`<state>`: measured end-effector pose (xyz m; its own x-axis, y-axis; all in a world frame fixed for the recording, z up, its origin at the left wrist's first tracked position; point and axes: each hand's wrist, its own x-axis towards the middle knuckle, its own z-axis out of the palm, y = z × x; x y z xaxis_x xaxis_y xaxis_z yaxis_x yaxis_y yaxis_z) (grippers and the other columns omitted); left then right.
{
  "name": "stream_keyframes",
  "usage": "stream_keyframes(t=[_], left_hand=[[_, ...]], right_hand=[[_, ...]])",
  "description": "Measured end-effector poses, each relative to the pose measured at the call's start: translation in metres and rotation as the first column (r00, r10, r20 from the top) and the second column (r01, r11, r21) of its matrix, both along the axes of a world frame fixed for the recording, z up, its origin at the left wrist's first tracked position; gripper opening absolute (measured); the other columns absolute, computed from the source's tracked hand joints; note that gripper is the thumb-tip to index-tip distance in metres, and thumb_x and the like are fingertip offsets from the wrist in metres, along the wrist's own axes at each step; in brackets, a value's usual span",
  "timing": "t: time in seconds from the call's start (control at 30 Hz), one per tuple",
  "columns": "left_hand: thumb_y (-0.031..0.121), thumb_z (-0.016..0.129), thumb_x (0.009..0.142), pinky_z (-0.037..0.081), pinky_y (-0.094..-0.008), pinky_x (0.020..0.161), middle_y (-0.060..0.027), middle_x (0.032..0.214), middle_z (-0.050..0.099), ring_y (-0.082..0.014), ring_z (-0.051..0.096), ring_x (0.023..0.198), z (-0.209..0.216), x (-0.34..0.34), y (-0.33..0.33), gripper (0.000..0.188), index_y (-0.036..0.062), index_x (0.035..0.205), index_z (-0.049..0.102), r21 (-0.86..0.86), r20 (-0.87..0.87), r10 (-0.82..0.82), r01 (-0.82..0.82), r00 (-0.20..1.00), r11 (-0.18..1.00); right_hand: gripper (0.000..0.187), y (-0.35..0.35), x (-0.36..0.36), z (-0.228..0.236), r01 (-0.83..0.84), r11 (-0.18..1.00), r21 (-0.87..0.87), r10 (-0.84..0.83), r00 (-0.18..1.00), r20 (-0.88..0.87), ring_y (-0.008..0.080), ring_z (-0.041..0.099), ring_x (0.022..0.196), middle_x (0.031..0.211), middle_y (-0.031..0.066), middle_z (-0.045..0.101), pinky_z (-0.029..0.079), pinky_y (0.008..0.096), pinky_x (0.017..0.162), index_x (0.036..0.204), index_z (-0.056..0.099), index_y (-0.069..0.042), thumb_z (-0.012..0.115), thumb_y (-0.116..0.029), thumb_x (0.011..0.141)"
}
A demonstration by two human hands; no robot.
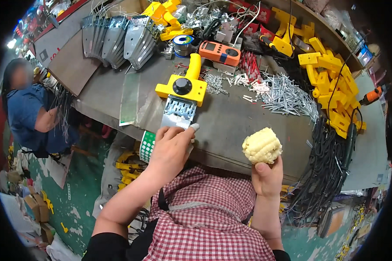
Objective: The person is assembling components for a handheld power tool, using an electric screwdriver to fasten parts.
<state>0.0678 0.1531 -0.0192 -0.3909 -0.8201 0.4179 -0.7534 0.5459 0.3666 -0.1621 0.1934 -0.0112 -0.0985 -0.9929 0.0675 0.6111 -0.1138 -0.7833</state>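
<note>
On the workbench (222, 124) lies a yellow-handled tool (192, 89) with a black dial and a perforated metal body. At its near end is a smooth metal plate (175, 121), where my left hand (172, 150) has its fingers curled over the edge. One left finger wears a pale fingertip cover, and the undersides of the fingers are hidden. Beside that wrist is a green roll with white dots (147, 146). My right hand (267, 174) grips a pale yellow, lumpy ball (262, 145), raised near the bench's front edge; its kind is unclear.
Behind the tool are an orange meter (220, 53), a solder spool (183, 45) and stacked metal plates (139, 41). Loose screws (289, 95) and yellow housings (335, 82) lie to the right, with black cables (324, 165) hanging down. Another person (30, 113) sits at left.
</note>
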Motion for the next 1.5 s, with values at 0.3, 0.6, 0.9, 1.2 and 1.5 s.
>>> stream_keyframes(t=[0.3, 0.6, 0.9, 1.2, 1.5], left_hand=[[0.007, 0.063, 0.069, 0.034, -0.0399, 0.087, -0.0021, 0.087, 0.06, -0.0193, 0.054, 0.091, -0.01, 0.0, -0.006, 0.043, 0.008, 0.111, 0.052, -0.123, 0.151, -0.048, 0.067, 0.987, 0.99], [0.006, 0.063, 0.069, 0.034, -0.0394, 0.084, -0.0021, 0.085, 0.059, -0.0197, 0.054, 0.087, -0.014, 0.001, -0.006, 0.04, 0.0078, 0.108, 0.054, -0.115, 0.184, -0.09, 0.113, 0.979, 0.987], [-0.001, 0.06, 0.078, 0.045, -0.0307, 0.082, -0.0098, 0.091, 0.06, -0.0168, 0.057, 0.091, 0.068, -0.01, 0.039, 0.049, 0.0001, 0.121, 0.038, 0.58, -0.804, 0.234, 0.632, 0.547, 0.514], [-0.001, 0.061, 0.08, 0.048, -0.032, 0.077, -0.0177, 0.089, 0.062, -0.0229, 0.059, 0.086, 0.105, -0.058, 0.089, 0.055, -0.0102, 0.12, 0.026, -0.303, -0.928, 0.204, 0.95, -0.311, 0.072], [0.004, 0.057, 0.083, 0.043, -0.0393, 0.087, -0.0274, 0.096, 0.057, -0.0325, 0.056, 0.099, 0.116, -0.035, 0.078, 0.061, -0.0105, 0.13, 0.02, -0.075, -0.978, 0.184, 0.988, -0.1, 0.136]], right_hand=[[0.075, 0.002, -0.004, -0.003, 0.005, 1.0, -0.004, -0.005, 1.0, 0.015, 0.0221, 0.051, 0.106, 0.114, 0.0102, 0.05, 0.042, 0.0341, 0.091, 0.125, 0.034, 0.002, 0.076, -0.004, 0.063], [0.074, 0.003, -0.005, -0.002, -0.003, 1.0, 0.004, 0.003, 1.0, -0.006, 0.0215, 0.052, 0.104, 0.113, 0.0104, 0.051, 0.042, 0.0339, 0.09, 0.124, 0.035, 0.002, 0.076, -0.005, 0.064], [0.074, 0.003, -0.005, -0.002, -0.01, 1.0, 0.016, 0.01, 1.0, -0.005, 0.0227, 0.052, 0.105, 0.114, 0.0109, 0.051, 0.043, 0.0347, 0.091, 0.124, 0.036, 0.002, 0.075, -0.001, 0.062], [0.077, 0.004, 0.002, 0.003, -0.077, 0.997, -0.005, 0.077, 0.997, -0.004, 0.0234, 0.051, 0.106, 0.115, 0.0117, 0.049, 0.043, 0.0357, 0.091, 0.126, 0.033, 0.003, 0.075, 0.001, 0.062], [0.077, 0.005, -0.002, 0.009, -0.083, 0.996, 0.013, 0.084, 0.996, -0.03, 0.0224, 0.05, 0.108, 0.116, 0.011, 0.049, 0.042, 0.0356, 0.092, 0.125, 0.034, 0.001, 0.075, 0.004, 0.06]])
